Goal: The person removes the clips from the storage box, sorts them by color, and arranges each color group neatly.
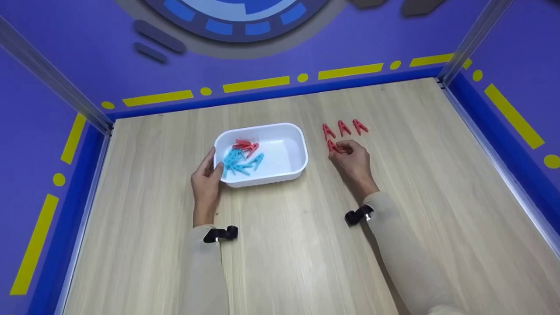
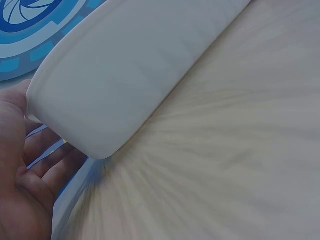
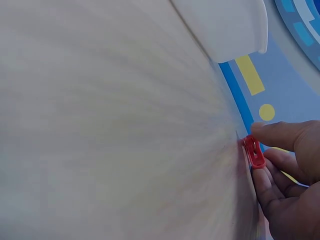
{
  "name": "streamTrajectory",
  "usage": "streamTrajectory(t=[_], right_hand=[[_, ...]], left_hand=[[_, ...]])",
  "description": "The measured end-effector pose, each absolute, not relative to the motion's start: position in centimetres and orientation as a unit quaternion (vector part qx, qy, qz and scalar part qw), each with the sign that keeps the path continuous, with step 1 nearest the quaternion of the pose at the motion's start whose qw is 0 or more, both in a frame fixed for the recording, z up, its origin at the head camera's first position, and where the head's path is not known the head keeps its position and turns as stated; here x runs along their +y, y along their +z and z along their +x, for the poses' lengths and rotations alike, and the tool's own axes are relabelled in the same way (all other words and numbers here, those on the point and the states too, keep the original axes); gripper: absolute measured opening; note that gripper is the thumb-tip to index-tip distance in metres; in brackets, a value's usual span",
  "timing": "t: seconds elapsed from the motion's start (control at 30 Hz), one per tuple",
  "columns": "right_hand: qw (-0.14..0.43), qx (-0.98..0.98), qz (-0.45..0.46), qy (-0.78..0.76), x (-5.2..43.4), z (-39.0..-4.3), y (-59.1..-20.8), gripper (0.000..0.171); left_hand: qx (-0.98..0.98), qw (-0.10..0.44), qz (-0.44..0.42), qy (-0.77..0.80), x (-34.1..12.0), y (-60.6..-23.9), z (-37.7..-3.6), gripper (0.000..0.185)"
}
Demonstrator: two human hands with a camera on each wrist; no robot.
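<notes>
You look to be mid-placement: your right hand (image 1: pixel 354 159) pinches a red clothespin (image 1: pixel 333 146) on the table (image 1: pixel 284 245), right of the white tub (image 1: pixel 286 168). Next calls for letting go in line beneath the three red clothespins (image 1: pixel 344 127). Your left hand (image 1: pixel 206 177) curls round the tub's left rim.

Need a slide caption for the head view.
Left hand steadies white tub; right hand pinches red peg.
</notes>
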State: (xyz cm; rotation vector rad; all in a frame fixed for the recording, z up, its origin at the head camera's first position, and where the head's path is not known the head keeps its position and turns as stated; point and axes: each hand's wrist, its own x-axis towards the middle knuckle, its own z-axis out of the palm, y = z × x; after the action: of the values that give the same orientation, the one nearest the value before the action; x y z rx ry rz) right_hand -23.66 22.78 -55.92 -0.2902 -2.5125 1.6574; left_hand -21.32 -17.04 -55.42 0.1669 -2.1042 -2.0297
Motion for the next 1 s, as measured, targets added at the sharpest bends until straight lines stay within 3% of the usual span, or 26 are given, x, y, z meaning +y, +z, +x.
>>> streamTrajectory(t=[0.17,1.0], right_hand=[[0.059,-0.833,-0.100,0.541,22.6,-23.4,-55.9,0.033],[0.094,-0.869,-0.071,0.481,22.0,-23.4,-56.0,0.032]], left_hand=[[-0.715,0.102,0.051,-0.690,-16.7,-53.9,-20.5,0.051],[-0.703,0.098,0.042,-0.704,-16.9,-54.1,-20.3,0.053]])
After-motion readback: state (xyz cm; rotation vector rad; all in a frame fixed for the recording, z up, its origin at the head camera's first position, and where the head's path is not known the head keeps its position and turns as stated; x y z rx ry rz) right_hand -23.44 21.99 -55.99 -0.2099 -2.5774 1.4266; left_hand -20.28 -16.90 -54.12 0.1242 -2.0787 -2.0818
